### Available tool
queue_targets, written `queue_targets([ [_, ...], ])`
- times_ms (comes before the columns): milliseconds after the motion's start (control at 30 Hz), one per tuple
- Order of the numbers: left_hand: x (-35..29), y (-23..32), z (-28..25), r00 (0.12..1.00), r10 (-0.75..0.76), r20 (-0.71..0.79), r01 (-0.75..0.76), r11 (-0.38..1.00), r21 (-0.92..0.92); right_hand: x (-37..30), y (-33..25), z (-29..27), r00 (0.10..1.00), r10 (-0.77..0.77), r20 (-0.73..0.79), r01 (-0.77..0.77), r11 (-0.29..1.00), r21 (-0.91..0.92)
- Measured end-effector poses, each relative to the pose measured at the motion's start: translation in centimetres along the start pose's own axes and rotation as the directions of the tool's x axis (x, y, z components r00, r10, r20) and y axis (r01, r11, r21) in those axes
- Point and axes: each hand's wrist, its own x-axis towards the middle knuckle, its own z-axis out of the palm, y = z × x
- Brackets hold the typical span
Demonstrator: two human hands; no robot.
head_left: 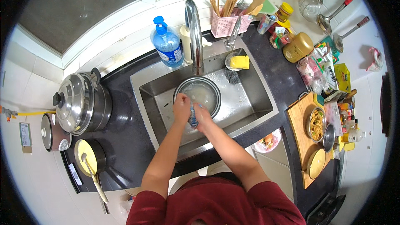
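Note:
Over the sink [250, 118], my left hand [181, 107] and my right hand [203, 116] are close together. Both are closed around a bunched blue cloth [193, 118], which shows between them and is mostly hidden by the fingers. Just beyond my hands, a round metal pot [216, 88] holding cloudy water stands in the basin. The tall curved faucet [194, 37] rises behind it, and no stream of water can be made out.
A yellow sponge [239, 62] and a dark scrubber [232, 76] sit at the basin's far right. Behind the sink stand a blue pump bottle [166, 46] and a pink utensil basket [227, 24]. A lidded steamer [79, 102] is left; a cutting board [298, 131] with bowls is right.

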Motion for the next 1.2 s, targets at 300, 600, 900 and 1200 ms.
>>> queue_targets([
  [300, -0.9, 1.8, 1.0, 0.976, -0.094, 0.197, 0.103, 0.994, -0.034, 0.7, 1.4, -0.9, 0.998, 0.062, -0.012, -0.062, 0.996, 0.058],
  [600, -0.7, 0.7, 0.8, 0.945, -0.226, 0.234, 0.291, 0.91, -0.295, -0.2, 0.4, 1.1, 0.994, -0.026, -0.109, 0.024, 1.0, -0.02],
  [900, -1.3, 4.1, -0.9, 0.84, -0.413, 0.351, 0.541, 0.664, -0.516, -0.8, -0.5, 1.9, 0.981, 0.045, -0.189, -0.065, 0.993, -0.098],
  [1200, -1.6, 0.7, 0.7, 0.95, -0.2, 0.239, 0.291, 0.843, -0.453, 1.2, 0.0, 0.1, 0.993, 0.032, -0.112, -0.065, 0.95, -0.304],
])
